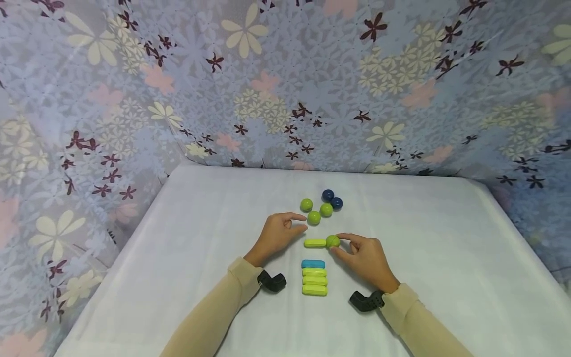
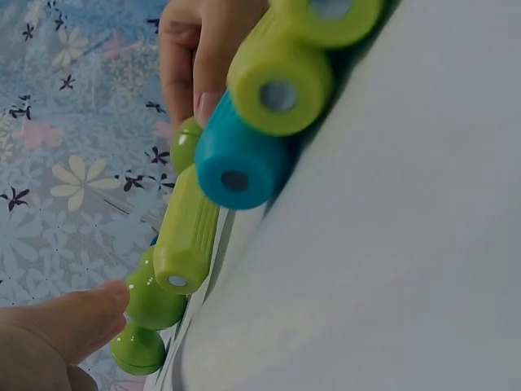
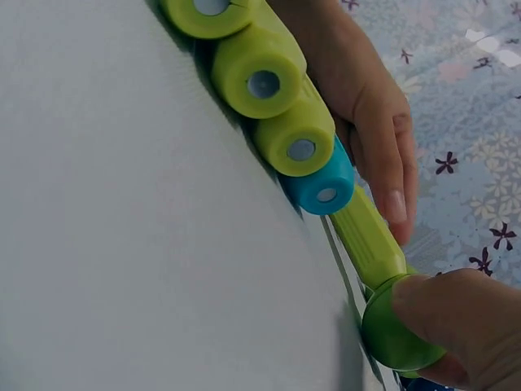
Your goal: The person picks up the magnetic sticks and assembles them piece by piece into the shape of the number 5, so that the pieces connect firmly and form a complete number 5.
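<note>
My right hand (image 1: 366, 255) pinches a green ball (image 1: 332, 241) between thumb and fingers. The ball meets the right end of a yellow-green magnetic stick (image 1: 314, 243) lying crosswise on the table. In the right wrist view the thumb presses on that ball (image 3: 395, 326). My left hand (image 1: 277, 233) is just left of the stick, its thumb and index finger apart with nothing between them. Its fingertips are close to a loose green ball (image 1: 314, 217). Magnet discs show in the stick ends, as on the near stick (image 2: 175, 273) in the left wrist view.
A blue stick (image 1: 313, 264) lies nearer me, with several yellow-green sticks (image 1: 314, 280) stacked in a row below it. Beyond the hands are two more green balls (image 1: 306, 205) and two dark blue balls (image 1: 327, 195). White cloth (image 1: 214, 208) covers the table; flowered fabric (image 1: 250, 99) hangs behind.
</note>
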The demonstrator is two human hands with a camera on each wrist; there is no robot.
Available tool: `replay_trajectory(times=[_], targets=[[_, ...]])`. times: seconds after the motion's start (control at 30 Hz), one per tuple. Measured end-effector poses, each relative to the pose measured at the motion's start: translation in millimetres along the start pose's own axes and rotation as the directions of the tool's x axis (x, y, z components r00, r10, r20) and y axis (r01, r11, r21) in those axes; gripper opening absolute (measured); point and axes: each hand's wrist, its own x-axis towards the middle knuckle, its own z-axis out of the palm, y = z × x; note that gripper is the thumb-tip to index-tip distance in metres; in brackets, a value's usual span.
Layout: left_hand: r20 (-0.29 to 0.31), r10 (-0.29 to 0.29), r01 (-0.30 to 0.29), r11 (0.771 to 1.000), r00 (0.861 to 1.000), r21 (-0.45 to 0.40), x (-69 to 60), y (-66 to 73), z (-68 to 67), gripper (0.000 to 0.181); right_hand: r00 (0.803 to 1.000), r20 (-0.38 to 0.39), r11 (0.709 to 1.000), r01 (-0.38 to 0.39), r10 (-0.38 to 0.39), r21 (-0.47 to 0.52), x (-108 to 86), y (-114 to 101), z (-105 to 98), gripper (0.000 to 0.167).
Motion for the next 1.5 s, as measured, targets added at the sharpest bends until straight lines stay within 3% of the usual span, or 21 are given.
replay_trajectory(times=[0.17,0.47,0.93,1.17,1.5], targets=[[-0.017,0.067,-0.067,0.998,0.998,-0.001,11.8,2.4,2.1,0.027,0.999,-0.045,1.0,0.024,-0.024,-0.012,0.6,0,-2,0.035],[0.0,0.087,-0.087,0.996,0.996,0.016,21.7,3.9,5.3,0.043,0.998,-0.062,0.999,0.029,-0.028,0.016,1.0,0,-4,0.035],[0.04,0.046,-0.05,0.993,0.998,0.11,23.0,-2.6,13.4,0.043,0.998,-0.055,0.998,0.002,0.001,0.056,-1.7,0,0,0.036],[0.039,0.042,-0.045,0.995,0.998,0.09,19.2,-1.2,11.8,0.041,0.997,-0.074,0.998,0.011,-0.007,0.056,-2.1,-1,-2,0.036],[0.03,0.098,-0.1,0.99,0.995,0.095,9.1,-4.4,8.3,0.04,0.997,-0.081,0.997,0.006,0.0,0.077,-2.3,1,-2,0.036]])
